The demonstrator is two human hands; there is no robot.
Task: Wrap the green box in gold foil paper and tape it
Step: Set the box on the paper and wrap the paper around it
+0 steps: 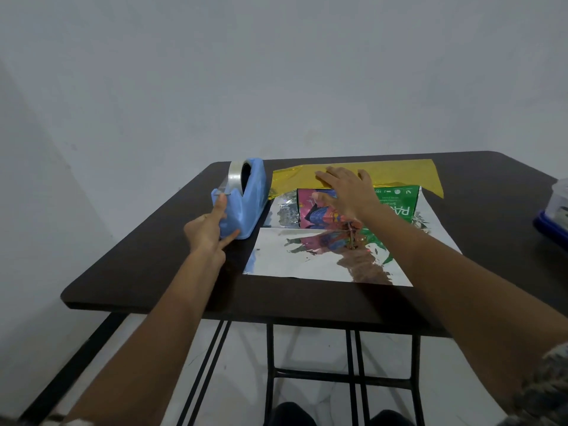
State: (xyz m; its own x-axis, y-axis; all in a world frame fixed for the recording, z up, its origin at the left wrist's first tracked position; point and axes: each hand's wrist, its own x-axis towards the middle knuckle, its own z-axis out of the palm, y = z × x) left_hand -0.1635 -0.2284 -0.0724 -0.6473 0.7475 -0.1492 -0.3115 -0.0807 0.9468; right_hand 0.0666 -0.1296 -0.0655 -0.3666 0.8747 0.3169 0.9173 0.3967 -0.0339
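The green box (pixel 396 201) with a pink picture on its near face stands on the foil paper (pixel 322 259), whose silver inner side faces up towards me. The paper's gold far flap (pixel 405 175) is folded over the top of the box. My right hand (pixel 347 189) lies flat on that flap, fingers spread, pressing it onto the box. A blue tape dispenser (pixel 246 207) with a clear tape roll (pixel 236 173) sits left of the paper. My left hand (pixel 209 226) is at the dispenser's near end, its thumb and a finger pinching the tape end at the cutter.
The dark brown table (pixel 138 265) stands against a pale wall; its front edge is near me and its black legs show below. A blue and clear container (pixel 553 216) sits at the right edge.
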